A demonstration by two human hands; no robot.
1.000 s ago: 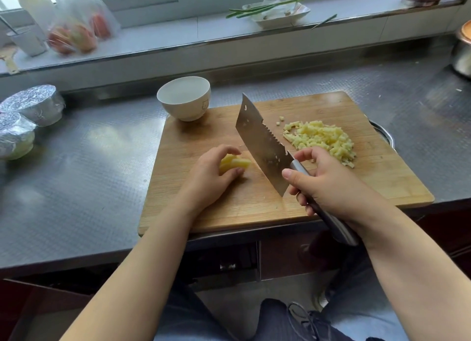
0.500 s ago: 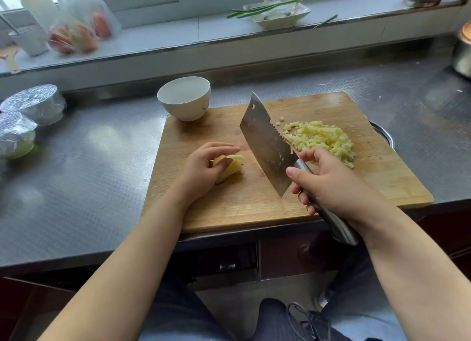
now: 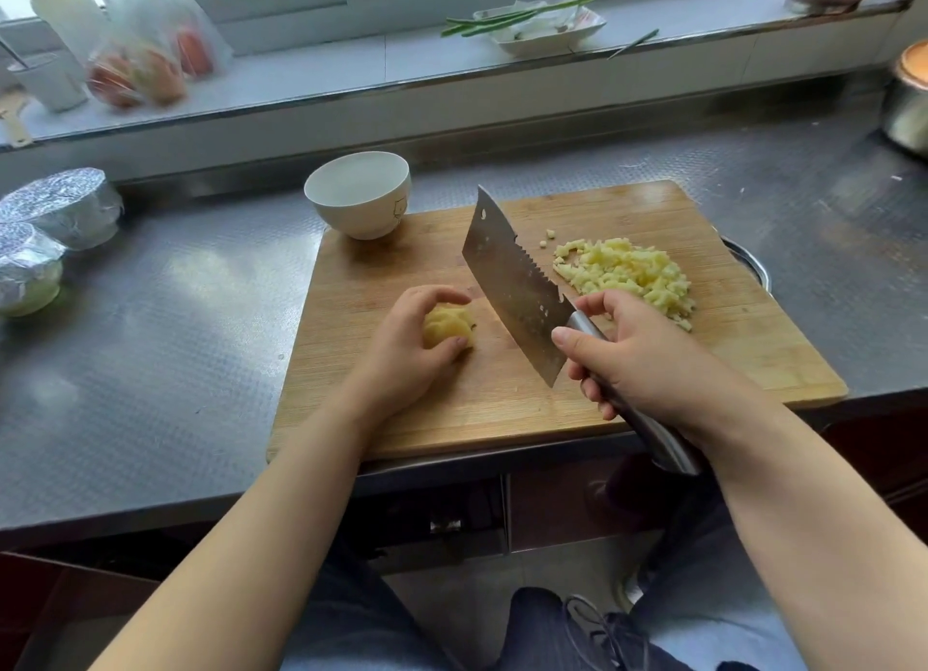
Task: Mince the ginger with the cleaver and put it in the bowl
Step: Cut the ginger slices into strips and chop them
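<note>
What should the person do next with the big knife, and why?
Probably bring the cleaver down on the ginger piece that the left hand holds on the cutting board. That piece is uncut, the right hand has the blade right beside it, and the bowl looks empty while the minced ginger waits in a pile.

Left hand [image 3: 401, 349] curled round a ginger piece [image 3: 447, 326] on the board [image 3: 502, 399], fingers and thumb pinching it from either side. Right hand [image 3: 648, 364] wrapped round the steel handle of the cleaver [image 3: 517, 289], blade tilted and raised off the wood just right of the piece. Minced heap [image 3: 627, 274] at the board's far right, white bowl [image 3: 359, 193] on its far left corner, foil-covered tubs [image 3: 55, 218] on the steel counter [image 3: 150, 344].
</note>
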